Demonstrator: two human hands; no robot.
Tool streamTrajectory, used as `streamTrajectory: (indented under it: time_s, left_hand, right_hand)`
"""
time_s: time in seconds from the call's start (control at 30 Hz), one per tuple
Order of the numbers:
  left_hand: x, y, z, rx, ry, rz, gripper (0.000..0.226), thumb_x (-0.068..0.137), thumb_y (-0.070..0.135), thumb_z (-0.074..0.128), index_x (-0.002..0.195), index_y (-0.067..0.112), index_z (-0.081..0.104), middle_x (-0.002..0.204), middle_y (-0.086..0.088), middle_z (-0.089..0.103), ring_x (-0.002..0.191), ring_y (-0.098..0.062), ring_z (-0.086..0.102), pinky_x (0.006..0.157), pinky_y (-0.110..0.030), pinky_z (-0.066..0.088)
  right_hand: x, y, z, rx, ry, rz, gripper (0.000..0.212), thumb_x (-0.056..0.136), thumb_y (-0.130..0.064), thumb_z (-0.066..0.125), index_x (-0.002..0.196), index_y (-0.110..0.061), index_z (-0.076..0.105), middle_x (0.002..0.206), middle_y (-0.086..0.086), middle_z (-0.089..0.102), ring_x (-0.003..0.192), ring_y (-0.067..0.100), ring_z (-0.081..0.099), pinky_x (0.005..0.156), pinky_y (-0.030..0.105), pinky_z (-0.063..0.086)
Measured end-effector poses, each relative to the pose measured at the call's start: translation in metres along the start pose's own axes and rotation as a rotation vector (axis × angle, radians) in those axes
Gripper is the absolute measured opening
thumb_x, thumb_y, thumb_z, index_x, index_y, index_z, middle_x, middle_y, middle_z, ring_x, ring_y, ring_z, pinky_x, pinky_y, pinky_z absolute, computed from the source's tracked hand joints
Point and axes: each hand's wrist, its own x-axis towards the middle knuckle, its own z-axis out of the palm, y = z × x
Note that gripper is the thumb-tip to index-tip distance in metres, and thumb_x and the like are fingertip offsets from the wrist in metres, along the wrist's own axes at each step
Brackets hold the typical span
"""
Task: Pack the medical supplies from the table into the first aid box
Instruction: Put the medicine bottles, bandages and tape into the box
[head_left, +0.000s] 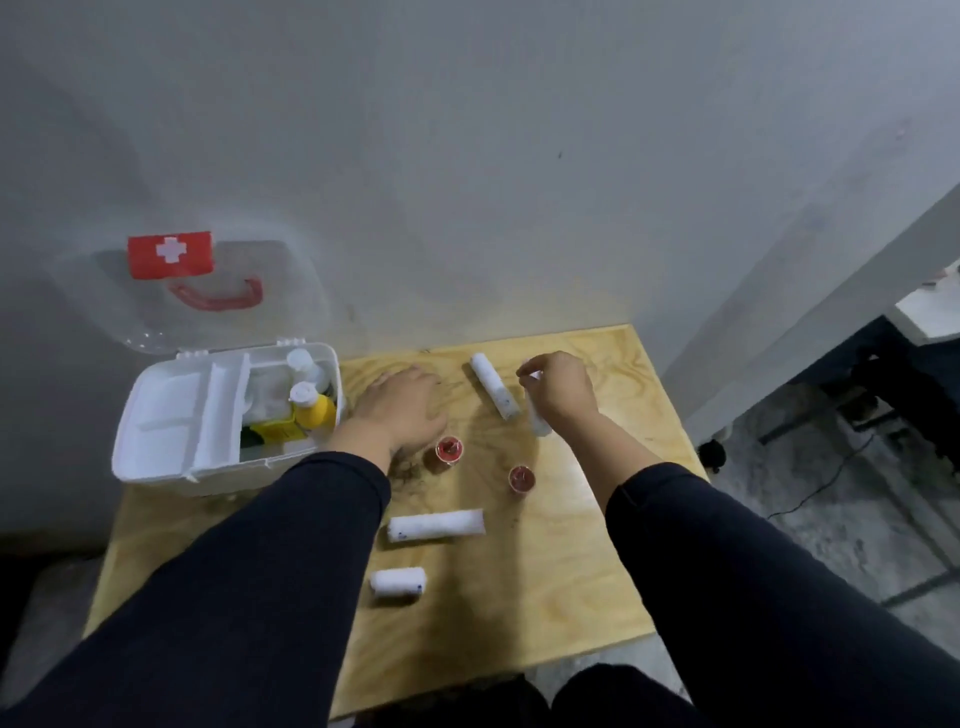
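Note:
The white first aid box (156, 467) stands open at the table's left edge, its clear lid with a red cross leaning on the wall. Inside it are a yellow bottle (313, 408) and a white bottle (306, 364). My left hand (400, 410) rests flat on the wood beside the box, fingers spread. My right hand (558, 387) grips a white bandage roll (537, 421) held upright. Another roll (495, 385) lies between the hands. Two more rolls (436, 525) (398, 581) lie nearer me. Two small red-capped containers (449, 449) (521, 478) stand mid-table.
The plywood table (571, 597) butts against a grey wall. To the right the floor drops away, with dark furniture (883, 374) and a cable. The box has a white tray insert (171, 410) on its left side.

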Motion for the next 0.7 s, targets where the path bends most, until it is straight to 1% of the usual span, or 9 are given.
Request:
streamTrajectory:
  time_s: [0.1,0.2,0.3,0.4,0.5,0.63,0.7]
  left_hand:
    - [0.009,0.000,0.000,-0.039,0.001,-0.057,0.060,0.095,0.036,0.047,0.150,0.020,0.030,0.159,-0.002,0.025,0.148,-0.019,0.019,0.119,-0.036,0.018]
    - [0.012,0.002,0.003,-0.065,0.004,-0.110,0.059,0.097,0.037,0.045,0.151,0.021,0.028,0.161,-0.002,0.021,0.148,-0.019,0.018,0.119,-0.036,0.017]
    - [0.013,0.004,0.009,-0.090,0.004,-0.151,0.058,0.097,0.036,0.044,0.151,0.021,0.027,0.161,-0.003,0.019,0.148,-0.020,0.017,0.119,-0.036,0.015]
    - [0.012,0.007,0.012,-0.113,0.008,-0.185,0.058,0.097,0.036,0.044,0.151,0.021,0.027,0.161,-0.003,0.019,0.149,-0.019,0.017,0.120,-0.035,0.014]
    - [0.010,0.010,0.010,-0.123,0.013,-0.202,0.059,0.098,0.037,0.044,0.151,0.021,0.026,0.162,-0.002,0.017,0.149,-0.019,0.016,0.119,-0.034,0.014]
    - [0.008,0.013,0.001,-0.132,0.061,-0.210,0.059,0.096,0.038,0.045,0.150,0.023,0.029,0.161,-0.002,0.019,0.148,-0.021,0.020,0.119,-0.037,0.019]
    - [0.003,0.014,-0.008,-0.123,0.115,-0.209,0.057,0.096,0.037,0.046,0.149,0.021,0.032,0.160,-0.003,0.024,0.148,-0.020,0.021,0.119,-0.036,0.018]
  right_hand:
    - [0.023,-0.012,0.012,-0.071,-0.084,-0.107,0.028,0.089,-0.026,0.059,0.111,-0.013,0.069,0.123,0.007,0.061,0.106,0.025,0.061,0.081,0.026,0.045]
    - [0.036,-0.018,0.027,-0.146,-0.132,-0.191,0.040,0.085,-0.034,0.064,0.119,-0.013,0.063,0.127,0.006,0.053,0.108,0.027,0.059,0.084,0.033,0.048]
    - [0.040,-0.019,0.039,-0.260,-0.154,-0.229,0.047,0.084,-0.030,0.064,0.129,-0.020,0.053,0.130,0.006,0.050,0.111,0.031,0.055,0.082,0.037,0.050]
    - [0.042,-0.018,0.043,-0.330,-0.145,-0.261,0.049,0.087,-0.021,0.058,0.135,-0.026,0.046,0.132,0.007,0.050,0.116,0.030,0.051,0.074,0.035,0.048]
    - [0.042,-0.014,0.039,-0.256,-0.150,-0.270,0.047,0.087,-0.017,0.052,0.133,-0.027,0.048,0.129,0.008,0.052,0.115,0.029,0.053,0.073,0.033,0.047]
    - [0.036,-0.020,0.021,-0.080,-0.148,-0.337,0.048,0.082,-0.018,0.058,0.129,-0.025,0.052,0.127,0.007,0.053,0.108,0.029,0.057,0.073,0.033,0.051]
    - [0.031,-0.032,0.009,0.004,-0.135,-0.387,0.045,0.082,-0.020,0.060,0.127,-0.024,0.052,0.128,0.006,0.052,0.107,0.028,0.058,0.071,0.030,0.047]
